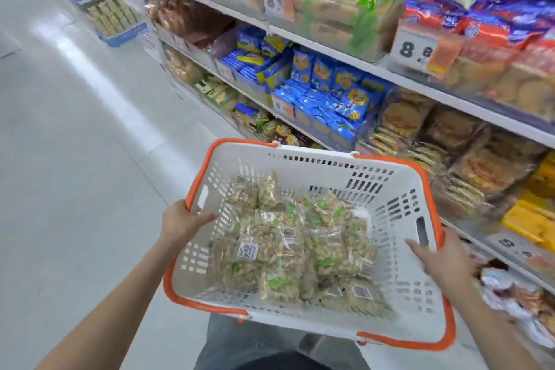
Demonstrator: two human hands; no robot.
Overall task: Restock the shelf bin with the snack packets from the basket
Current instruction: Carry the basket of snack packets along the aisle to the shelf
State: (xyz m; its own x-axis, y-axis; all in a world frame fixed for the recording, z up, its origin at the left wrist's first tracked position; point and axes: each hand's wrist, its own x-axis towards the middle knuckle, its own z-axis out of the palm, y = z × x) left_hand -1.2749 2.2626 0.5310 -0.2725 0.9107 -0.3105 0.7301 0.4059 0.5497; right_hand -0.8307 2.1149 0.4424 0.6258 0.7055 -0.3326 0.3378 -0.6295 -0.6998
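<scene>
L hand & R hand grip basket rims; snack packets inside, prob. nuts.

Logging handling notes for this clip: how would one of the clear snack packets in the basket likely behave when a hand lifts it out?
A snack packet probably crinkles and flexes, since its clear film looks thin. The glossy wrap may be slippery. It seems light, as the hands carry a whole basket of them, and its lumpy contents could crush if squeezed.

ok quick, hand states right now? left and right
Left hand: closed on the left rim of the basket.
Right hand: gripping the basket's right rim, fingers over the edge.
Snack packets untouched inside.
</scene>
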